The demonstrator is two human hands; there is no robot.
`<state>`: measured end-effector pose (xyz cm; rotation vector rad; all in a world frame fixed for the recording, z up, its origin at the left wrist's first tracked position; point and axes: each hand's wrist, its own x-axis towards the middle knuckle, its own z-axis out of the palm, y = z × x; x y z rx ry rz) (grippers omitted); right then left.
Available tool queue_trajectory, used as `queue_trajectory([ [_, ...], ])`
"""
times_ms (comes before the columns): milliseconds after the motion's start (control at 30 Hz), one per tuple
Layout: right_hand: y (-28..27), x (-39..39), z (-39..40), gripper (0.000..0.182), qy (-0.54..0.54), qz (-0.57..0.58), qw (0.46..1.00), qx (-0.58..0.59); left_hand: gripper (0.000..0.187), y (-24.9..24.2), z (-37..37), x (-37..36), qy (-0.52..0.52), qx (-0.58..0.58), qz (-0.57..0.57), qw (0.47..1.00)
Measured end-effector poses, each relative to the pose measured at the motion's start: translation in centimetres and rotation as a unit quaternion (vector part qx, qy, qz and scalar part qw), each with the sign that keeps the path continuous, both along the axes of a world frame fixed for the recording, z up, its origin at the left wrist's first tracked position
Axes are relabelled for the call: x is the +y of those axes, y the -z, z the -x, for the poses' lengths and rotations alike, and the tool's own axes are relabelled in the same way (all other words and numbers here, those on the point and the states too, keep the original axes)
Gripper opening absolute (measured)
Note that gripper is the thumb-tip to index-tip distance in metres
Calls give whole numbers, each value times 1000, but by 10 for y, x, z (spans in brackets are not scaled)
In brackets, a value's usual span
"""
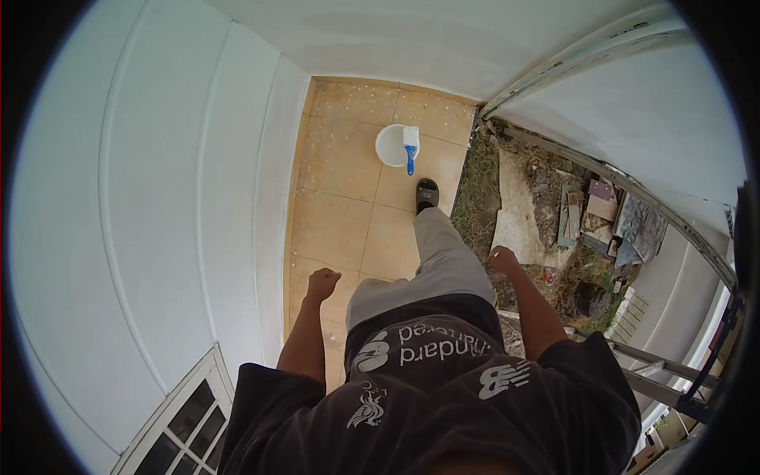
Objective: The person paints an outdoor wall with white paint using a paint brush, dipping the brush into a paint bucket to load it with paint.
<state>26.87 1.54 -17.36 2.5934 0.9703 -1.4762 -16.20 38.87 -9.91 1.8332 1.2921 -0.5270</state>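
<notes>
Head view: both fists, left hand [321, 283] and right hand [502, 259], hang curled and empty above speckled tan floor tiles [340, 226]; a round white bucket [392, 146] carries a blue-handled brush [410, 147].

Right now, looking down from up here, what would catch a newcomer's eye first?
The white bucket with a blue-handled brush across its rim stands out on the tan tiled floor far below. Nearer, both hands are closed in fists and hold nothing: the left hand by the white wall, the right hand over the rubble off the floor's edge. One sandalled foot is stretched forward, just short of the bucket.
</notes>
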Motion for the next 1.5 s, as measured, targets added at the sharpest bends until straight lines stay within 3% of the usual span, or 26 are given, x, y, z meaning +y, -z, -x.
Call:
queue_trajectory([
  [33,-6,40,-19,19,137,-60,989,-3,38,10,-7,22,-18,-7,-33,999],
  [67,-31,87,-37,22,192,-132,972,29,37,20,-20,48,-35,4,-59,998],
  [133,-30,160,-64,23,263,-199,941,79,34,45,-55,99,-117,-32,-67,990],
  [233,22,234,-83,22,299,-239,916,117,33,97,-127,165,-201,-92,-7,975],
  [300,55,278,-88,23,263,-208,938,84,34,142,-177,196,-166,-99,11,981],
  [400,135,305,-84,32,252,-121,958,72,33,237,-240,238,-92,-51,93,990],
  [533,262,306,-53,51,300,-19,950,84,45,341,-299,260,-194,-56,151,968],
  [600,303,309,-33,63,316,-40,941,114,50,373,-324,264,-245,-55,175,952],
  [700,317,332,-16,78,340,-55,934,93,50,399,-339,257,-287,-133,200,927],
  [900,323,366,-7,87,403,-36,900,166,62,438,-321,256,-271,-21,241,932],
  [1000,338,374,-7,89,383,0,920,87,64,467,-321,254,-302,-18,256,918],
  [1133,355,378,-11,91,377,9,923,79,61,468,-338,244,-348,-86,198,912],
  [1233,337,381,-12,87,377,-32,921,-99,44,441,-347,250,-392,-198,84,894],
  [1267,322,382,-18,84,410,-64,904,-98,35,412,-354,253,-426,-254,54,867],
  [1333,281,376,-36,76,475,-128,865,-102,21,336,-361,270,-388,-359,79,845],
  [1400,234,361,-56,57,539,-230,810,-9,16,248,-364,286,-270,-393,33,878],
  [1500,120,358,-100,35,479,-389,785,53,17,133,-354,303,-99,-438,-76,890],
])
